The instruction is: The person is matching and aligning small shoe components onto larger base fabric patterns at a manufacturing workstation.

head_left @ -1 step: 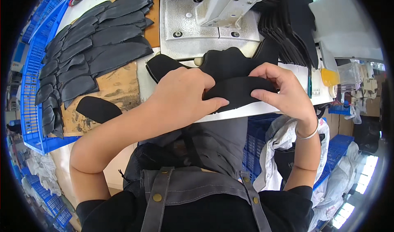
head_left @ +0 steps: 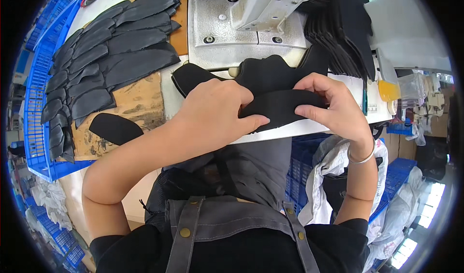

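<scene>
— White machine base [head_left: 220, 26] just beyond the grip, overlapping dark pieces [head_left: 140, 65] well to its left. What's held?
— Black fabric [head_left: 278, 107], between the hands: left hand [head_left: 220, 106] closed on its left end, right hand [head_left: 338, 106] pinching its right end, thumb and fingers slightly parted around it.

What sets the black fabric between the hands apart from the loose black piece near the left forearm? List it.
Pose: the black fabric is held by the left hand and right hand; the loose black piece is in neither.
Outline: the fabric has a wavy far edge; the loose piece is smoothly rounded.
Size: the fabric looks larger than the loose piece.
Both are black.
</scene>
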`<state>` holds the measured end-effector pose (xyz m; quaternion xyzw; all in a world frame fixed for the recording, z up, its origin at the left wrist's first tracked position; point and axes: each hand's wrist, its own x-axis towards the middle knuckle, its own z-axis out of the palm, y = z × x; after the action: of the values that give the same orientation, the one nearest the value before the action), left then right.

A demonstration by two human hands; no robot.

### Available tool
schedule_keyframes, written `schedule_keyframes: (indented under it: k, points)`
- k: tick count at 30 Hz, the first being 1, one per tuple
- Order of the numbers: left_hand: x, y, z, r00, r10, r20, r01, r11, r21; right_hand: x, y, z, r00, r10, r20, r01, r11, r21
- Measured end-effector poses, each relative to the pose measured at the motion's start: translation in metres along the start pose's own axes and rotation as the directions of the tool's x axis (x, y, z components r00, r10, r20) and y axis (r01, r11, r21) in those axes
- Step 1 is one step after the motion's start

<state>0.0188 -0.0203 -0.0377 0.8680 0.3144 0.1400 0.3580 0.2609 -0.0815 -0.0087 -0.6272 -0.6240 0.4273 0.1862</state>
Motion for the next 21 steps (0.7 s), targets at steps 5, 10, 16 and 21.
schedule_keyframes:
  k: [5,10,16,21]
  points:
    - [-0.001,0.002,-0.001,0.999,-0.031,0.020,0.031,0.999,-0.013,0.004,0.012,0.007,0.988,-0.125,-0.086,0.129,0.991,0.038]
    - [-0.003,0.001,0.000,1.000,-0.004,-0.008,0.004,1.000,0.001,0.003,0.010,0.008,0.988,-0.123,-0.089,0.124,0.992,0.012]
    - [-0.002,0.003,0.001,0.999,0.020,-0.027,-0.019,0.999,0.043,0.002,0.012,0.008,0.990,-0.111,-0.090,0.112,0.994,0.012]
    - [-0.003,0.001,0.003,0.998,0.049,-0.042,-0.046,0.997,0.059,0.002,0.009,0.009,0.992,-0.089,-0.094,0.089,0.996,-0.004]
